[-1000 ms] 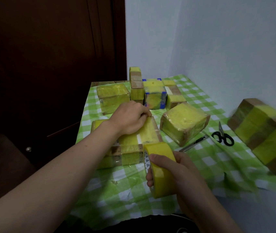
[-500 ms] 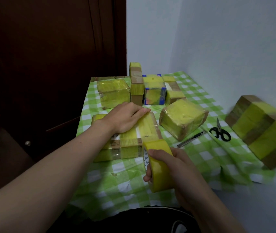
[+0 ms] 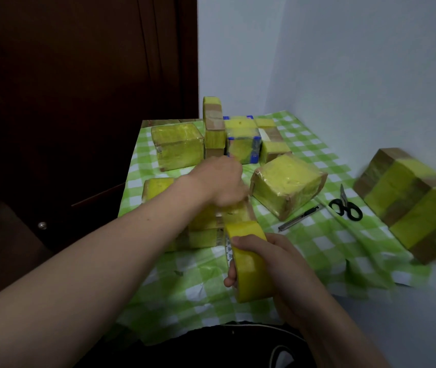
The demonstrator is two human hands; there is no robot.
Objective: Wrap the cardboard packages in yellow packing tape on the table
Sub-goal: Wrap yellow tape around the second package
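A flat cardboard package (image 3: 203,236), partly banded in yellow tape, lies on the green checked tablecloth (image 3: 325,251) in front of me. My left hand (image 3: 222,181) is blurred and presses down on the package's top near its right end. My right hand (image 3: 288,272) grips a roll of yellow packing tape (image 3: 250,264) upright, just in front of the package's near right corner. A strip of tape runs from the roll up onto the package.
Taped packages stand behind: a block (image 3: 177,146), an upright slab (image 3: 213,126), a blue-cornered box (image 3: 242,140) and a cube (image 3: 288,187). A large striped package (image 3: 410,208) lies at the right. Scissors (image 3: 345,207) and a utility knife (image 3: 300,217) lie between. A dark door is at the left.
My left hand has slid along the package's top toward its right end. The right hand and roll have stayed near the front corner.
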